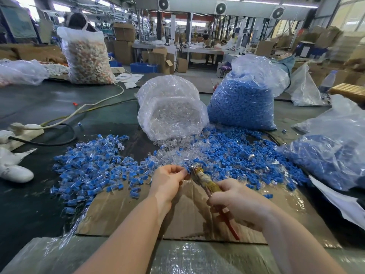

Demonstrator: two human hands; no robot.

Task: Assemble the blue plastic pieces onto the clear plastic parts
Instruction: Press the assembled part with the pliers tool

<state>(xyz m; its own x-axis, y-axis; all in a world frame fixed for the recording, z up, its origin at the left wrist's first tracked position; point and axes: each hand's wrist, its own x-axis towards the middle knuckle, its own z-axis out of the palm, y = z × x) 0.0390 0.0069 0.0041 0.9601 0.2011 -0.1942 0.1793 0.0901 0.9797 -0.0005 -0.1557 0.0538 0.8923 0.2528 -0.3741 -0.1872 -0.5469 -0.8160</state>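
My left hand (169,179) pinches a small blue-and-clear piece (187,171) at its fingertips. My right hand (237,202) grips the taped handles of pliers (205,179), whose metal jaws meet that piece. Behind my hands lies a mixed heap of loose blue pieces (237,155) and clear parts (173,153). To the left spreads a pile of assembled blue-and-clear parts (92,167). An open bag of clear parts (171,113) and a full bag of blue pieces (243,103) stand at the back.
A cardboard sheet (122,212) lies under my hands on the dark table. Another bag with blue pieces (331,157) sits at the right. A power strip with cables (25,131) and white cloth (13,171) lie at the left. A person sits behind a bag of orange-white parts (87,58).
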